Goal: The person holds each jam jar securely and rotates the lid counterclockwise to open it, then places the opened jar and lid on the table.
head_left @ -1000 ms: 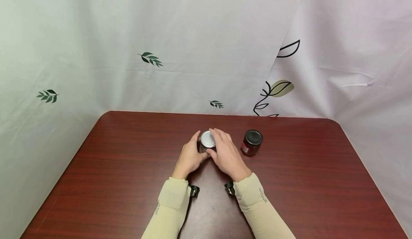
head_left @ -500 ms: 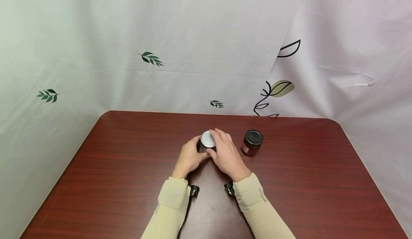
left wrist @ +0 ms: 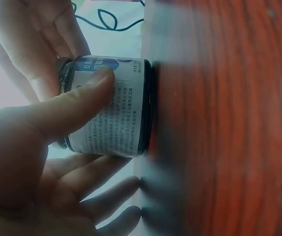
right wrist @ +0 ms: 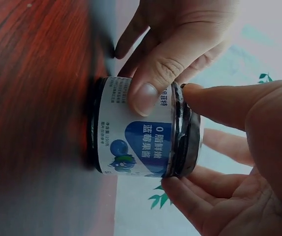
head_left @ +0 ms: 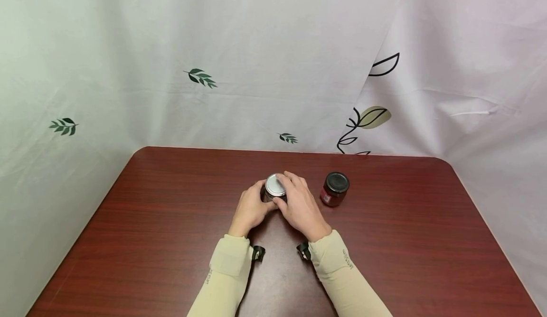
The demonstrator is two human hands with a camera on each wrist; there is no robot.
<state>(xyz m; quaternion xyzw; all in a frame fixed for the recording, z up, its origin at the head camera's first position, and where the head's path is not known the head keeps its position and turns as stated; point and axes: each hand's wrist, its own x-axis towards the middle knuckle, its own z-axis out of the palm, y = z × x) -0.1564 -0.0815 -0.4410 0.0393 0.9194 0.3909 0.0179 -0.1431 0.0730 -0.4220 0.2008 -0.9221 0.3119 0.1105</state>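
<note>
A jam jar (right wrist: 113, 110) with a white label showing blueberries stands upright on the table, a silvery lid (head_left: 274, 185) on top. My left hand (head_left: 250, 209) grips the jar's body from the left, its thumb (left wrist: 84, 103) pressed along the label. From the right, my right hand (head_left: 302, 209) holds the lid's rim between thumb and fingers, as the right wrist view shows. The lid still sits on the jar. In the head view both hands cover most of the jar's side.
To the right of my right hand, a second jar (head_left: 334, 190) with a black lid and dark red contents stands upright. The reddish-brown wooden table (head_left: 171, 222) ends at a pale leaf-patterned curtain (head_left: 239, 70) behind.
My left fingers have drawn in closer round the jar. The right fingertips have shifted slightly on the lid, and the right wrist has moved a little to the left. The second jar stays put.
</note>
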